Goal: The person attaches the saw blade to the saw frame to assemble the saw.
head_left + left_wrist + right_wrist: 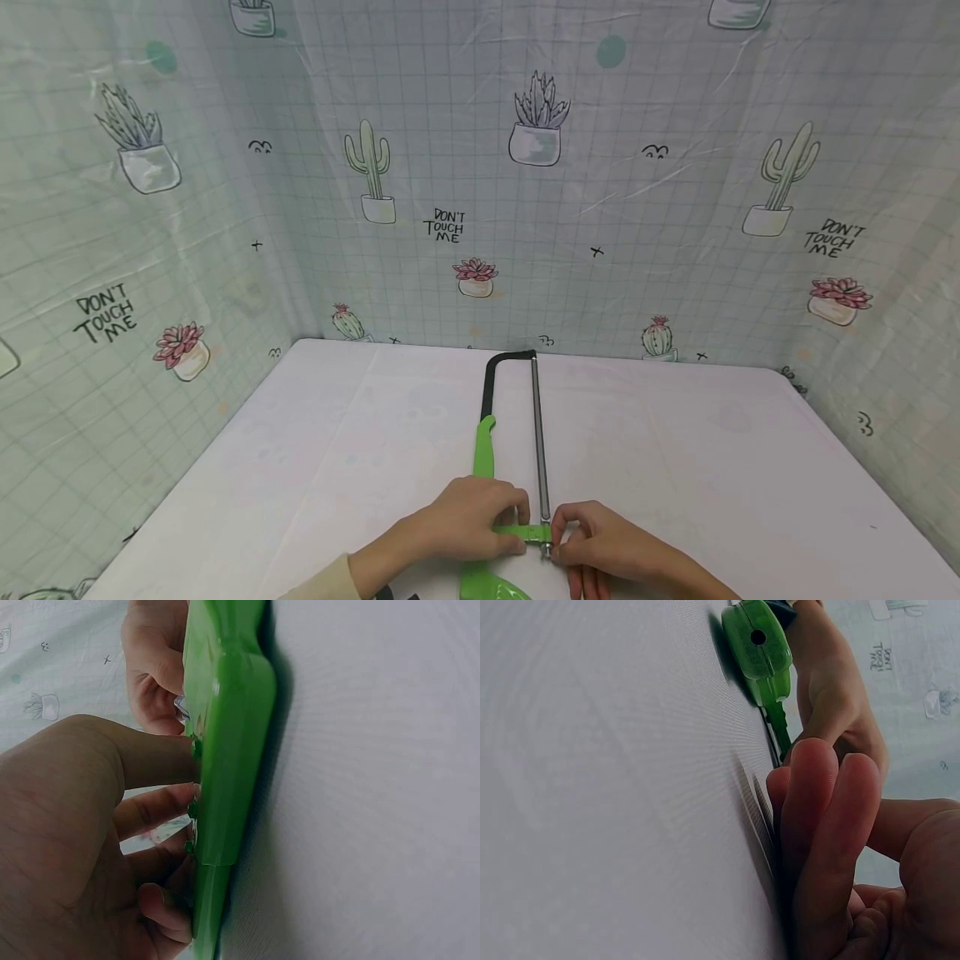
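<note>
A hacksaw with a green body (484, 450) and a black bow (489, 390) lies flat on the white table, its bow pointing away from me. The grey blade (538, 433) runs along its right side to a green cross-piece (525, 532). My left hand (476, 521) lies over the body and pinches this cross-piece between thumb and fingers. From the right, my right hand (603, 542) pinches the small metal wing nut (546, 551) at the blade's near end. The left wrist view shows the green handle (232, 765) side-on, with the left thumb against it.
The white table (712, 450) reaches back to a cloth wall (465, 100) printed with potted cacti, which also closes off both sides. A small dark item (384, 593) shows at the bottom edge beside the left forearm.
</note>
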A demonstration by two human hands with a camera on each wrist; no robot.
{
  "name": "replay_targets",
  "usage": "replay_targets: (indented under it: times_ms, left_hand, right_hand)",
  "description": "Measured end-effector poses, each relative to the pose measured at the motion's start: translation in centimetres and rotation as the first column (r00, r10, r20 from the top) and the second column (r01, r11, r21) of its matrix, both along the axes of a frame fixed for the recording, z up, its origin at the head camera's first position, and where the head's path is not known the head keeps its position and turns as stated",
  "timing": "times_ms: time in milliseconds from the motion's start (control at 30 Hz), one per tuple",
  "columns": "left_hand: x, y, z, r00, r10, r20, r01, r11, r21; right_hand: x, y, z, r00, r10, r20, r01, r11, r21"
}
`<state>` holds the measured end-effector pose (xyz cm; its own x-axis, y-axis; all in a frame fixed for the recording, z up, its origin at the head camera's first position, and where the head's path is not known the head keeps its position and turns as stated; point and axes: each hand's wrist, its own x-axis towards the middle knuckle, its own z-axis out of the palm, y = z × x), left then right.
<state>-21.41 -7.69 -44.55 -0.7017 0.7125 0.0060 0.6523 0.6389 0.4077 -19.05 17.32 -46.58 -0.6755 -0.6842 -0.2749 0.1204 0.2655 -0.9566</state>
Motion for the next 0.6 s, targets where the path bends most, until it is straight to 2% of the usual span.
replay_targets:
  times_ms: [300,600]
  left_hand:
    - [0.23,0.09,0.29,1.0,0.012,0.009,-0.012,1.0,-0.006]
    - [0.09,-0.01,0.13,1.0,0.003,0.01,-0.003,1.0,0.003]
  right_hand:
    - [0.25,0.02,0.23,1.0,0.004,-0.018,-0.004,1.0,0.004]
    - [0.22,0.06,0.29,1.0,0.015,-0.012,-0.015,1.0,0.0]
